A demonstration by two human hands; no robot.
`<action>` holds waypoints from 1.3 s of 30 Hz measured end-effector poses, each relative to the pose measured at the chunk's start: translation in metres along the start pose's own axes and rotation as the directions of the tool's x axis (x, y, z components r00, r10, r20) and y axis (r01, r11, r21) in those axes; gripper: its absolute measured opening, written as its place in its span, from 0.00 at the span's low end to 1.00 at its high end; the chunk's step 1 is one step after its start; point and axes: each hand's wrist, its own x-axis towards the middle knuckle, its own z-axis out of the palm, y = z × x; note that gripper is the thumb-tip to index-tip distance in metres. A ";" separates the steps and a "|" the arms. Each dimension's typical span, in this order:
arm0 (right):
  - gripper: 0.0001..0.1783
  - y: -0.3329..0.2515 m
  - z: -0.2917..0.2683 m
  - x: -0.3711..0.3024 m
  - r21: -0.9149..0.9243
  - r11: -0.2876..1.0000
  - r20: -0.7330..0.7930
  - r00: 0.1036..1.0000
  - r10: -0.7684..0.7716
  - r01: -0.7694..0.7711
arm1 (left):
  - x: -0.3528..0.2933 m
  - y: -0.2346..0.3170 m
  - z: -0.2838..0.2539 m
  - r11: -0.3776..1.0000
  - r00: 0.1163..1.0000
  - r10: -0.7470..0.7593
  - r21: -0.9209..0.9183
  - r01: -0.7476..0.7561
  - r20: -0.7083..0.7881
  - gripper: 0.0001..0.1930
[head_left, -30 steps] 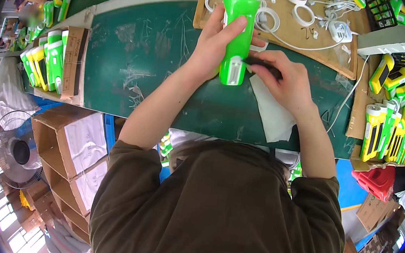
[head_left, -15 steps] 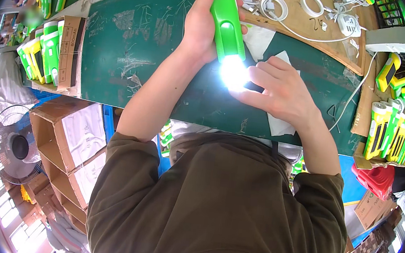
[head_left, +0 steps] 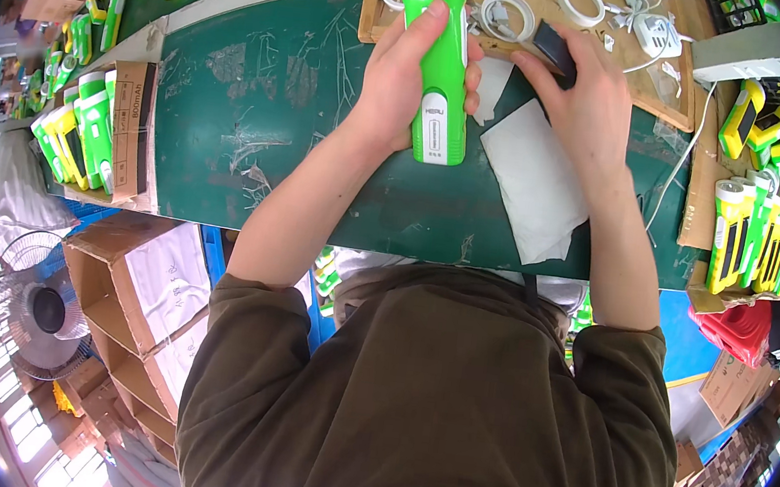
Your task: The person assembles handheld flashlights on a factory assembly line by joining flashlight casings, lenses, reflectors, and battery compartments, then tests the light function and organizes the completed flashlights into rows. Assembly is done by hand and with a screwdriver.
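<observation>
A green and white flashlight [head_left: 444,67] is gripped in my left hand [head_left: 399,76], above the far middle of the green worktable [head_left: 258,132]. Its wide white head points away from me, and its tail with a white label is toward me. No glow shows on it. My right hand [head_left: 588,93], to the right of the flashlight, pinches a small dark rectangular block [head_left: 555,47] between thumb and fingers. Below that hand a white cloth or paper sheet [head_left: 537,178] lies on the table, partly covered by my right forearm.
A wooden board [head_left: 638,89] with coiled white cables [head_left: 507,16] and a white multi-port charger [head_left: 657,35] lies at the back. Cartons of green and yellow flashlights stand at the left [head_left: 86,127] and right [head_left: 747,236]. A fan [head_left: 46,310] stands at lower left.
The flashlight has been turned end for end; its lit head faced me and now points away, with no glow visible. My right hand has moved from the lamp end toward the board.
</observation>
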 end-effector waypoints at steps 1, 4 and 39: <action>0.15 0.005 -0.001 0.001 -0.052 0.999 0.075 0.997 0.004 0.000 | 0.002 0.001 -0.003 1.000 1.000 -0.006 0.002 0.006 0.000 0.24; 0.10 0.010 -0.003 0.000 -0.049 0.999 0.146 0.989 0.013 -0.006 | 0.007 0.003 -0.007 0.995 0.993 -0.044 -0.087 0.054 0.112 0.24; 0.06 -0.016 -0.014 -0.006 0.363 0.921 0.065 0.982 -0.176 0.141 | -0.002 -0.014 0.001 0.974 0.966 -0.202 0.140 0.180 0.160 0.39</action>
